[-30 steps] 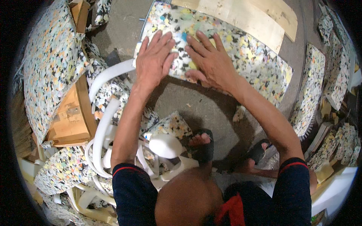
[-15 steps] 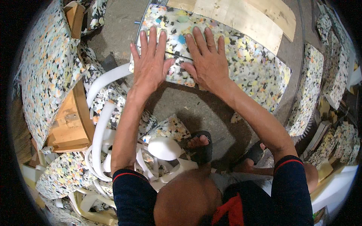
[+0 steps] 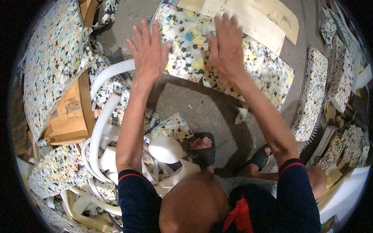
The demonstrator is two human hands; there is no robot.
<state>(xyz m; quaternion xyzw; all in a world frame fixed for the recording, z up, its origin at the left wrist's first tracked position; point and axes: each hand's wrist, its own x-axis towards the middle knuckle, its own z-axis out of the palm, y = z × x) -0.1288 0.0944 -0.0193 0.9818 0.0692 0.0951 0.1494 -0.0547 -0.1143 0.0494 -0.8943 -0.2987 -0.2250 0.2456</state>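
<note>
A speckled foam sheet (image 3: 268, 72), white with black, yellow and blue flecks, lies ahead of me near the floor, its far edge against pale plywood. My left hand (image 3: 149, 52) is over the sheet's left end, palm down with fingers spread and holding nothing. Above the sheet's middle is my right hand (image 3: 227, 48), its fingertips smeared by motion but its thumb apart from the fingers. Nothing shows in its grip. Whether either palm touches the foam, I cannot tell.
Plywood boards (image 3: 248, 19) lie beyond the sheet. To the left stand a foam-covered wooden frame (image 3: 72, 112) and curved white foam strips (image 3: 103, 132). A narrow speckled foam piece (image 3: 312, 93) is at the right, with more offcuts beyond. My sandalled foot (image 3: 204, 145) rests on the concrete floor.
My right hand has moved right and away from me across the sheet. My left hand has shifted slightly outward and forward. The dark line between my hands no longer shows.
</note>
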